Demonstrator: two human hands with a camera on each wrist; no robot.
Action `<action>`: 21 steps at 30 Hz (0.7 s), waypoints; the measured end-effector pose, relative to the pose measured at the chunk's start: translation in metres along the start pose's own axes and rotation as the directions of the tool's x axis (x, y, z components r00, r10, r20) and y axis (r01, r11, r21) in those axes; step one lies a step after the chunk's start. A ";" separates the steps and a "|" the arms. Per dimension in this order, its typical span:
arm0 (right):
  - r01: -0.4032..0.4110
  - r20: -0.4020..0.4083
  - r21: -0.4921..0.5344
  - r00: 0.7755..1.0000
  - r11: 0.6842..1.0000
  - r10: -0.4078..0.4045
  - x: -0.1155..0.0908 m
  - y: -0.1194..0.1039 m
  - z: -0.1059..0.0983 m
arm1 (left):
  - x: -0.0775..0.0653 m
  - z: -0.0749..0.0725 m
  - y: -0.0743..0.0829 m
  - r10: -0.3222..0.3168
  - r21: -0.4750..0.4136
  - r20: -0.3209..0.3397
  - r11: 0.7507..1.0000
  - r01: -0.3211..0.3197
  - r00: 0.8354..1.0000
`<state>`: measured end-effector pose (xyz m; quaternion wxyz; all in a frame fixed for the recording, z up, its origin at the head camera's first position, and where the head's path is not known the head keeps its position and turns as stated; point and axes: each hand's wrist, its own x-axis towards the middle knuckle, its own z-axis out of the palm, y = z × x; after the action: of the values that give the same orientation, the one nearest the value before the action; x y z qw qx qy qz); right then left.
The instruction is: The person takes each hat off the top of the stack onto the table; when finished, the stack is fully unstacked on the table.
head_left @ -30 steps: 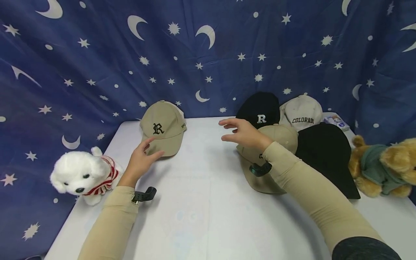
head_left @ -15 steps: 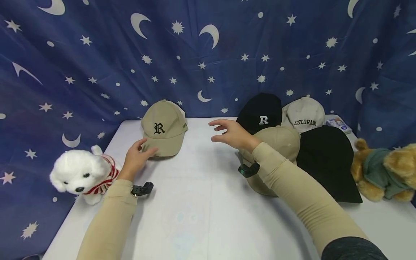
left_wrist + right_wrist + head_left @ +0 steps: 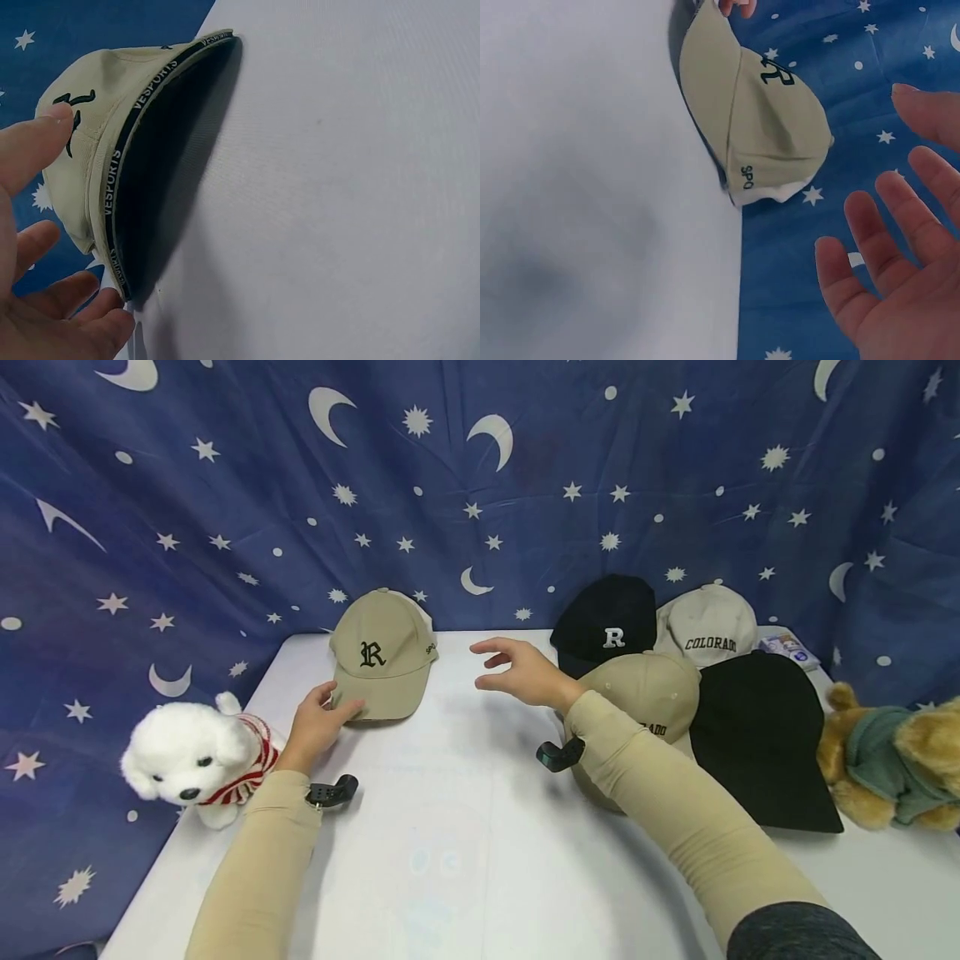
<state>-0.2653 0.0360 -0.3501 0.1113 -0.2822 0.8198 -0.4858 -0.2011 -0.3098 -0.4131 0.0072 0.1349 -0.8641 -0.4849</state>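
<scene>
A khaki baseball cap [image 3: 386, 639] with a black R sits at the table's back left, brim toward me. My left hand [image 3: 315, 727] is at the brim's left side, thumb and fingers spread about its corner. In the left wrist view the left fingers [image 3: 79, 300] lie beside the brim's edge; whether they touch it I cannot tell. My right hand [image 3: 525, 672] hovers over the table right of this cap, holding nothing, its fingers [image 3: 885, 247] apart and loosely bent in the right wrist view. A second khaki cap [image 3: 645, 689] lies partly hidden behind the right forearm.
At the right stand a black cap with a white R [image 3: 603, 618], an off-white Colorado cap [image 3: 708, 622] and a large plain black cap [image 3: 757, 735]. A white plush dog [image 3: 187, 752] sits left, a brown plush toy [image 3: 892, 760] right. A starry curtain [image 3: 420, 460] hangs behind the white table [image 3: 465, 827].
My right hand has moved left, away from the caps on the right and toward the khaki R cap. The left hand has shifted slightly to the brim's left corner. The caps stay in place.
</scene>
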 end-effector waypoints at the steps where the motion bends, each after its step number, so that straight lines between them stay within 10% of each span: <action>1: -0.001 0.002 0.004 1.000 1.000 0.001 0.001 0.001 0.001 | 0.000 0.000 0.000 -0.004 -0.008 -0.001 1.000 0.004 1.000; 21: -0.024 0.037 0.059 0.999 0.998 0.022 0.007 0.011 0.017 | 0.010 0.005 -0.003 -0.074 -0.064 -0.038 0.995 0.071 0.997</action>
<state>-0.2670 0.0236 -0.3673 0.1401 -0.2782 0.8058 -0.5036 -0.2102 -0.3095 -0.4193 0.0114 0.1756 -0.8426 -0.5090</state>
